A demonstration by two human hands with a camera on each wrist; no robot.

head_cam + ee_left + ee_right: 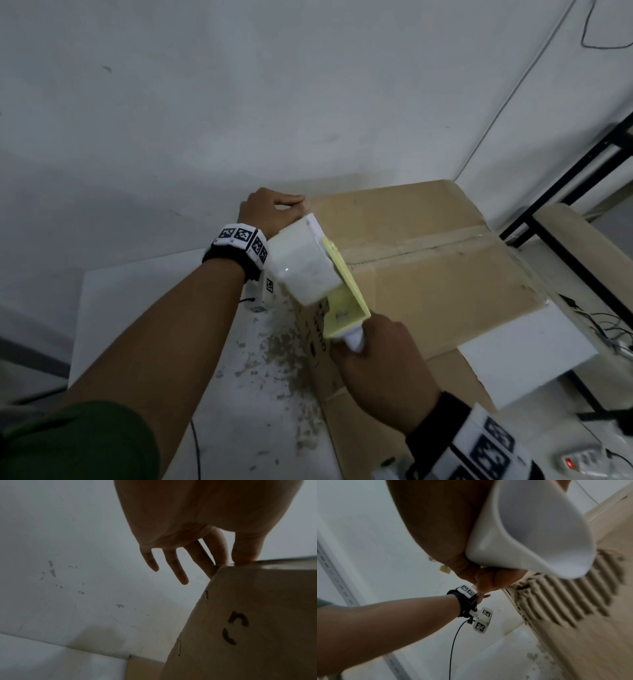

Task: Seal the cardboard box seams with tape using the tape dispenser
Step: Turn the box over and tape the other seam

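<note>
1. I take the cardboard box (428, 274) as my landmark; it sits on a white table (144, 308) against a pale wall (239, 85), its top flaps closed with clear tape along the centre seam
2. Left of the box, my left forearm reaches in with a black wrist strap carrying white marker tiles (241, 240)
3. At the box's far left corner, my left hand (270, 209) rests on the top edge; in the left wrist view the thumb (247, 550) and a finger (217, 547) press at the corner while the other fingers hang straight and loose beside the box wall, so this hand is spread, gripping nothing
4. Over the box's left edge I see the tape dispenser (318, 270), pale yellow frame and a white roll, tilted with its front end near the left hand
5. At the box's near left side, my right hand (383, 373) is wrapped tight round the dispenser's white handle (530, 534)
6. Right of the box stand a black metal frame (565, 212) and some cables (606, 329)
</note>
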